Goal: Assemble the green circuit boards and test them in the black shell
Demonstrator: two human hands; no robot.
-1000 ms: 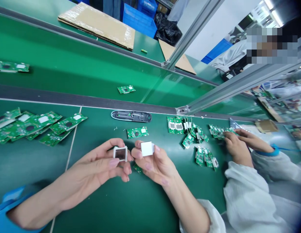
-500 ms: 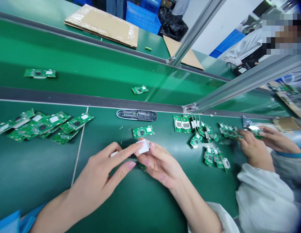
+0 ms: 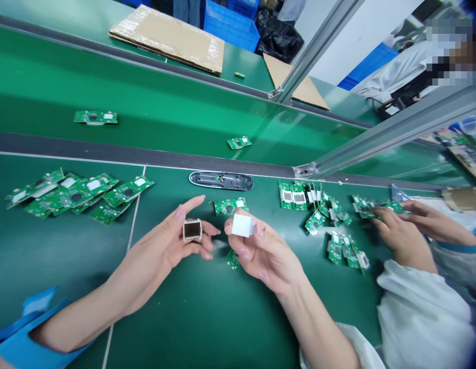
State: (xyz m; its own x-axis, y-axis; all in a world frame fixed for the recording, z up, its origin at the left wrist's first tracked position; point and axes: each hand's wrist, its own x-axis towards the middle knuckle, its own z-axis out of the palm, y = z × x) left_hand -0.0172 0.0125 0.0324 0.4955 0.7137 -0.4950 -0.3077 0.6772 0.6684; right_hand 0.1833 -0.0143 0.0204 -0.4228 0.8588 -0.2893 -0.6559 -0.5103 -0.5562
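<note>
My left hand (image 3: 166, 248), palm turned up, holds a small white-framed display (image 3: 192, 230) with a dark face among its fingers; the index finger is stretched out. Between the thumb and fingertips of my right hand (image 3: 270, 259) is a small white square piece (image 3: 242, 225), its flat face toward me. A green circuit board (image 3: 224, 207) lies just behind the right fingertips. Part of another circuit board (image 3: 232, 260) shows below that hand, the rest hidden. Beyond them lies a long dark plastic casing (image 3: 221, 180).
Circuit boards (image 3: 78, 197) overlap at left, and more boards (image 3: 293, 197) lie at right. A metal-edged rail (image 3: 145, 160) crosses behind, with boards on the green belt past it. At far right a co-worker's hands (image 3: 405, 236) handle boards.
My left hand has drawn back left from the white piece and turned palm up, showing the framed display. My right hand has raised the white piece slightly. The whole view has shifted a little.
</note>
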